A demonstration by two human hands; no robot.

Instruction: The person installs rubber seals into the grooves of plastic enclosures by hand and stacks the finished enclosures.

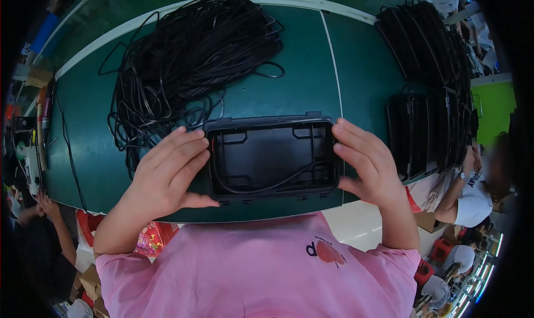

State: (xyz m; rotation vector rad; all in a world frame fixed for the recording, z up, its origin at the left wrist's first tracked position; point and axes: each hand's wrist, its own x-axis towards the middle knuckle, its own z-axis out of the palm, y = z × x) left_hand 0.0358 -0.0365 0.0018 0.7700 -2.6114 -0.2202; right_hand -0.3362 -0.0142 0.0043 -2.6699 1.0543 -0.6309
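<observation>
A black rectangular plastic box [267, 151] is held level at the near side of the green table, its open face toward me. My left hand [169, 170] grips its left end, fingers along the side and thumb at the near corner. Its right end is gripped the same way by my right hand [370, 162]. Inside the box, a thin black cable [283, 181] curves along the near wall and up to the right. Small latch tabs show on the near edge. Just beyond my left hand lies a large tangled heap of black cables [194, 51].
Rows of black cases [411, 129] stand at the table's right end. A loose cable [69, 145] and tools lie at the left end of the green table [300, 56]. Co-workers sit to both sides; one in a white shirt [473, 198] is close on the right.
</observation>
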